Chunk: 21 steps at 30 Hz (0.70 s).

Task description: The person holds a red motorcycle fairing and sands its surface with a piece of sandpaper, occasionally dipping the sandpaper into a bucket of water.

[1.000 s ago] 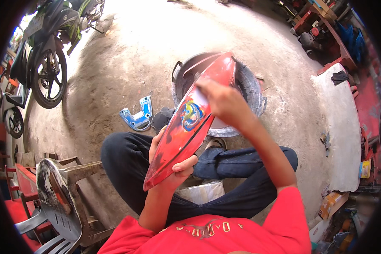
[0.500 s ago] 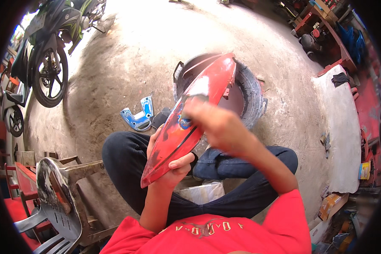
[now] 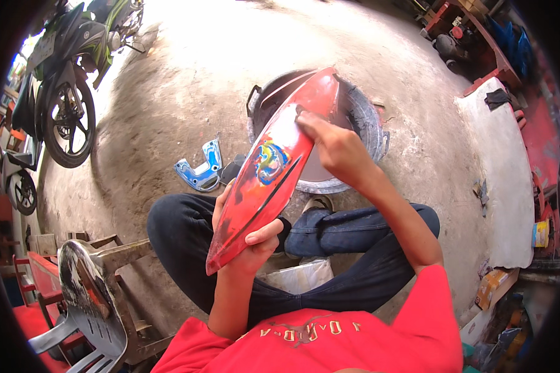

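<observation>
A long red motorcycle body panel [image 3: 274, 174] with a blue and yellow sticker runs diagonally above my crossed legs. My left hand [image 3: 246, 239] grips its near lower end from underneath, thumb over the edge. My right hand [image 3: 333, 146] presses flat on the panel's upper part, fingers closed over something small that I cannot make out. The panel's far tip hangs over a round metal basin [image 3: 370, 124] on the ground.
A blue panel piece [image 3: 199, 171] lies on the concrete left of the basin. Motorcycles [image 3: 68, 74] stand at the far left. A grey plastic chair [image 3: 87, 304] is at my left side. A white slab [image 3: 507, 180] and red equipment line the right.
My right hand slid down the panel toward me, then back up to its upper part. The left hand kept its hold on the lower end.
</observation>
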Motion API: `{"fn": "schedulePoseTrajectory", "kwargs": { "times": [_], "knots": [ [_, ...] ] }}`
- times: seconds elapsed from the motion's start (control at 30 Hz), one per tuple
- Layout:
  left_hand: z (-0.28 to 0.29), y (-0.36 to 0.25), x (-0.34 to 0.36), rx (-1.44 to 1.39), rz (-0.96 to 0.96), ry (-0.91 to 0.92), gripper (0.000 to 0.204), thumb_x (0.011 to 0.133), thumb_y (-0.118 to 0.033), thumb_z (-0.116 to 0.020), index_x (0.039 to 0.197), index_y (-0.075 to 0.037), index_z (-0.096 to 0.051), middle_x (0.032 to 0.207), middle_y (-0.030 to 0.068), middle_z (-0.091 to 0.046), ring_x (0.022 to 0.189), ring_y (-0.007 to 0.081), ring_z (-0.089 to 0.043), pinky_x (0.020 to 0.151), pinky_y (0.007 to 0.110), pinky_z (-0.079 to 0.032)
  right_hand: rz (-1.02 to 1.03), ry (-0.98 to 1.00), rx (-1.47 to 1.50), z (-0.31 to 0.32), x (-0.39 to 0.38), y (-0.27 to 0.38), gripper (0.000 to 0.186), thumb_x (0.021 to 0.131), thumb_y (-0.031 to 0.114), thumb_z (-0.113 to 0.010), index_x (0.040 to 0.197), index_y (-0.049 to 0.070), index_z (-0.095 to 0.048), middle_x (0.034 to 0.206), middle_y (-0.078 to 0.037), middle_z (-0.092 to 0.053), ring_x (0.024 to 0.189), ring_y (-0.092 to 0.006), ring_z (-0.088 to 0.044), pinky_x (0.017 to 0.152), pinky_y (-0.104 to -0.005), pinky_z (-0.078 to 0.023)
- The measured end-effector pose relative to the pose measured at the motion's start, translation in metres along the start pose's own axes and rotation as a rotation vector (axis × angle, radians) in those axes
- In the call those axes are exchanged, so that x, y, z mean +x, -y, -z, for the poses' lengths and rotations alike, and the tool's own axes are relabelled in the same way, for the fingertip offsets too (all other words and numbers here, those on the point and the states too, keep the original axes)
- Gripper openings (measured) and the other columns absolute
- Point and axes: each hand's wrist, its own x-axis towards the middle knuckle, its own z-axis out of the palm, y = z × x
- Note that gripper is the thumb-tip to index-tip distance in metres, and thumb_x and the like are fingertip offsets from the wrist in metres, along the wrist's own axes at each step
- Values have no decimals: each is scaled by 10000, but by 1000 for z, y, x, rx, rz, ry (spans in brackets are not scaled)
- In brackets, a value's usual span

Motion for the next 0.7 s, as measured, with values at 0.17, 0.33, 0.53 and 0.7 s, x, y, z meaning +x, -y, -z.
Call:
{"fn": "schedulePoseTrajectory", "kwargs": {
  "times": [0.17,0.33,0.53,0.7],
  "knots": [
    [7,-3,2,-36,18,175,529,1083,-543,-404,1378,-136,-567,1293,90,-683,542,146,-482,432,260,-299,435,92,62,2,-18,53,421,898,13,-602,1310,40,-683,1334,-152,-712,1264,-321,-687,1063,-450,-558],
    [11,-5,2,-16,-7,63,580,1077,-568,-388,1395,-113,-555,1298,105,-678,544,146,-486,437,266,-288,12,-8,-27,7,3,7,367,924,35,-587,1276,12,-689,1251,-193,-737,1154,-340,-732,995,-427,-598],
    [5,-3,6,-52,19,221,606,1083,-562,-374,1416,-83,-537,1280,114,-679,556,124,-499,448,253,-285,504,17,-23,4,-21,53,366,935,84,-596,1282,-4,-674,1315,-200,-711,1187,-349,-723,1002,-436,-598],
    [0,-1,1,10,-49,56,587,1086,-559,-363,1370,-88,-570,1144,74,-696,555,126,-509,439,259,-290,110,-9,-124,4,-11,13,364,933,26,-582,1283,-8,-675,1321,-208,-703,1225,-359,-700,1042,-445,-573]
  ]
}}
